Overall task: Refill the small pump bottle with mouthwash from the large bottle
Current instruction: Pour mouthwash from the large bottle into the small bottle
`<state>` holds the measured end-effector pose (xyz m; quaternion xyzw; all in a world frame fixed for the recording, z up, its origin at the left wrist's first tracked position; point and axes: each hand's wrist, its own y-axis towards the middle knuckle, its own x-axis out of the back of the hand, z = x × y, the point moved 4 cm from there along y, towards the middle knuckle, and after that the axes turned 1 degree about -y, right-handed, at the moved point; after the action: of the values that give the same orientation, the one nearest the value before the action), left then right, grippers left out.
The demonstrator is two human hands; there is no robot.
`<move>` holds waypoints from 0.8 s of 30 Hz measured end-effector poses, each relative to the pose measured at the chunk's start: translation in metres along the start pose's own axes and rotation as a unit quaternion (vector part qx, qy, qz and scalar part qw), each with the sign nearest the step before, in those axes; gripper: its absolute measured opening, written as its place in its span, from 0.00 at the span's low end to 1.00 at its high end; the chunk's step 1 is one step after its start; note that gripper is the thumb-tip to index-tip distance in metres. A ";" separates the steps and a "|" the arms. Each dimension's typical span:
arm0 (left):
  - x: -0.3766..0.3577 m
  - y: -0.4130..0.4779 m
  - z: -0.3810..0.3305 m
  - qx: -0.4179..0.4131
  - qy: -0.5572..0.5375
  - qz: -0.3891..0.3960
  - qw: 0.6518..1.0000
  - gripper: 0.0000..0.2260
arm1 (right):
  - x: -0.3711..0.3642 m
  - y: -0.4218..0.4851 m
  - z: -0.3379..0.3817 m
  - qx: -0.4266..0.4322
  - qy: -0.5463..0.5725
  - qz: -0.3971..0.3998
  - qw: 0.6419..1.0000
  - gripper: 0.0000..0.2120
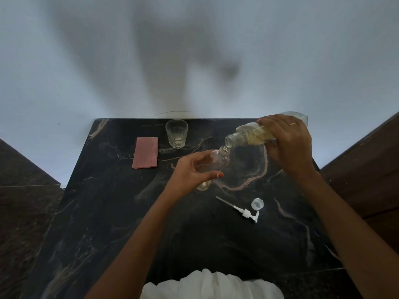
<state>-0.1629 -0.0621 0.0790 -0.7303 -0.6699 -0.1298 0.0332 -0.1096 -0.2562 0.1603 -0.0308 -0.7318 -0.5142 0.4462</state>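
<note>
Head view: the small pump bottle (212,164), uncapped and tilted, sits over the middle of the dark marble desk (108,212). My left grip (190,171) grasps it around the body, and its open neck points far and right. A little pale yellow liquid pools at its near end; I cannot tell whether the base touches the desk. Just above the neck is the mouth of the large bottle (254,134), tipped almost flat. My right grip (289,143) is wrapped around its body, and a thin stream runs from its mouth into the small bottle. Pale yellow mouthwash lies along the large bottle's lower side.

Nearer, to the right of centre, the white pump head (246,212) lies flat on the desk with its tube pointing far-left. A clear round cap (257,204) sits just beside it. At the far edge stands an upright drinking glass (176,133). A folded pink cloth (145,152) lies to its left and a little nearer. Behind the desk a pale wall (86,61) carries soft shadows. White fabric (211,285) fills the near edge of the frame.
</note>
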 end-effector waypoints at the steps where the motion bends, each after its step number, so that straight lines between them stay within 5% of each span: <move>1: 0.000 0.000 0.000 0.001 -0.002 0.001 1.000 0.23 | 0.000 0.000 0.000 0.000 0.001 0.000 1.000 0.14; 24: -0.002 -0.001 0.001 0.005 -0.025 -0.001 1.000 0.22 | 0.003 0.002 -0.004 -0.011 -0.006 0.015 1.000 0.14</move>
<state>-0.1642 -0.0637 0.0775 -0.7326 -0.6717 -0.1083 0.0200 -0.1077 -0.2596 0.1640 -0.0494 -0.7283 -0.5152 0.4491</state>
